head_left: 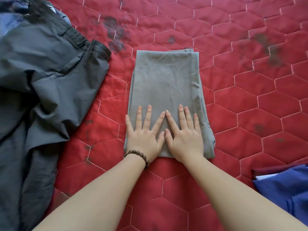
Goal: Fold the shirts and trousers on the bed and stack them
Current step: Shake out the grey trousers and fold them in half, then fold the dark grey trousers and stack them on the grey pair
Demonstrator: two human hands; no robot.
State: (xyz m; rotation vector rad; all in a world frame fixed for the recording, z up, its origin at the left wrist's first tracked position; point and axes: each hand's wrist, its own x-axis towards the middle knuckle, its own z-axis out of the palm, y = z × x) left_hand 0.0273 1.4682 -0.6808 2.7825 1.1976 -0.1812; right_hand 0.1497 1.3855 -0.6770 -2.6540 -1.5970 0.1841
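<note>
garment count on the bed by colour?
Grey, folded, under both hands: 1
Dark grey trousers, unfolded, far left: 1
Light blue, mostly hidden under the trousers: 1
Blue, cut off at right edge: 1
Total: 4

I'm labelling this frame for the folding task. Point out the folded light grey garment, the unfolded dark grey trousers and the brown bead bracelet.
Folded light grey garment [164, 77]: head view, bare upper middle of its top layer.
Unfolded dark grey trousers [50, 77]: head view, crumpled seat below the waistband.
Brown bead bracelet [139, 154]: head view, beads across the left wrist.
</note>
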